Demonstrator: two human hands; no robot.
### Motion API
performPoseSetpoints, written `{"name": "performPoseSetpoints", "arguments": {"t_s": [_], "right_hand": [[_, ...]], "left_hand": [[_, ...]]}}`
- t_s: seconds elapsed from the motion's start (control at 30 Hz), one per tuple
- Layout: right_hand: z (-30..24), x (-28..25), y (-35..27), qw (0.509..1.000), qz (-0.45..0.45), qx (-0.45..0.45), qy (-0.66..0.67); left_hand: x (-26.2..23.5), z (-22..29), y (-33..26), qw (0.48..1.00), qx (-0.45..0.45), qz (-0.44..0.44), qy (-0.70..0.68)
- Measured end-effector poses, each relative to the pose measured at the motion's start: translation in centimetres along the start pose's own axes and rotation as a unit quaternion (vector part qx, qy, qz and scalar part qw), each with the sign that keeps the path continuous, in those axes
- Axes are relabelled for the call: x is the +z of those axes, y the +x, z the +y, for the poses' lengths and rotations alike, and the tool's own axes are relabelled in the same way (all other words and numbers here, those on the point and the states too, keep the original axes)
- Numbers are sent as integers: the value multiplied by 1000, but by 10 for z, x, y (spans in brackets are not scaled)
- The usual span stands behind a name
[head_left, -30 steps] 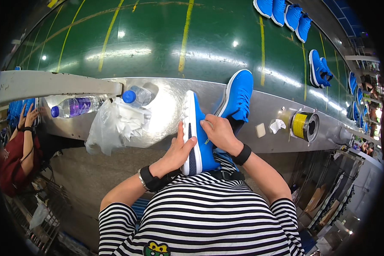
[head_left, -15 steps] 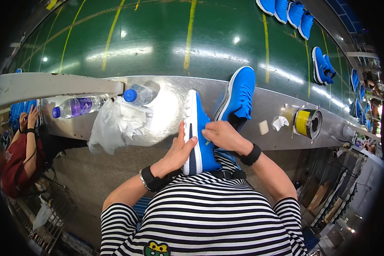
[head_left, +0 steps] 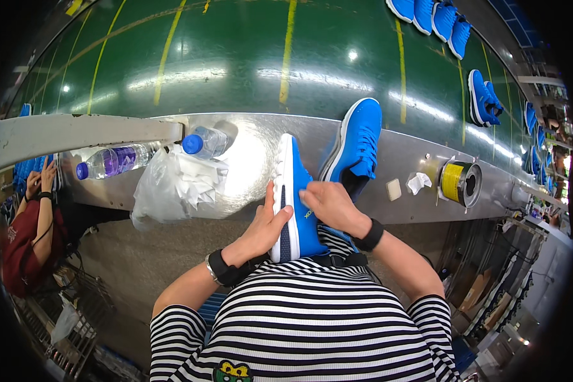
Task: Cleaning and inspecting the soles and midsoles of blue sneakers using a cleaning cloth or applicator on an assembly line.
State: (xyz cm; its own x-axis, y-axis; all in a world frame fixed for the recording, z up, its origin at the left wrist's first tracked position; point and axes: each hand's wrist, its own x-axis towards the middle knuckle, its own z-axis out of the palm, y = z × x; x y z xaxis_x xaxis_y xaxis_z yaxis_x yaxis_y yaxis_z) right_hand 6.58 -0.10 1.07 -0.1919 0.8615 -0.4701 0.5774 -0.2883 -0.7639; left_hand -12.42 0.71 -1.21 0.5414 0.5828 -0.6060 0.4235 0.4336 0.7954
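In front of my body, a blue sneaker is tipped on its side, with its white and dark sole facing left. My left hand grips it around the sole, thumb across the sole's edge. Against the blue upper, my right hand rests with curled fingers. Whatever those fingers pinch, if anything, is hidden. A second blue sneaker stands upright just beyond my right hand, toe pointing away, partly on the metal ledge and touching the green belt's edge.
On the ledge's left lie two plastic bottles and a bag of white tissues. To the right are a beige block, crumpled paper and a yellow-labelled can. More sneakers ride the green belt. A co-worker stands left.
My right hand has shifted slightly left along the sneaker's upper, uncovering more of its side marking. The belt with its sneakers has crept a little to the right. My left hand keeps its hold.
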Motion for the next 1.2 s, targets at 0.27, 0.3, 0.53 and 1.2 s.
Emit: {"name": "performPoseSetpoints", "arguments": {"t_s": [0.27,0.3,0.53,1.2], "right_hand": [[0,-1,7,999,22,-3,-40],[-3,-4,-1,999,-46,3,-22],[-2,7,11,988,143,-2,-54],[-12,-26,-68,966,181,-19,184]], "left_hand": [[-1,4,-4,1000,19,2,-16],[-1,-8,-4,1000,25,15,0],[0,17,-7,999,15,6,-51],[-11,-17,-3,981,122,33,-147]]}}
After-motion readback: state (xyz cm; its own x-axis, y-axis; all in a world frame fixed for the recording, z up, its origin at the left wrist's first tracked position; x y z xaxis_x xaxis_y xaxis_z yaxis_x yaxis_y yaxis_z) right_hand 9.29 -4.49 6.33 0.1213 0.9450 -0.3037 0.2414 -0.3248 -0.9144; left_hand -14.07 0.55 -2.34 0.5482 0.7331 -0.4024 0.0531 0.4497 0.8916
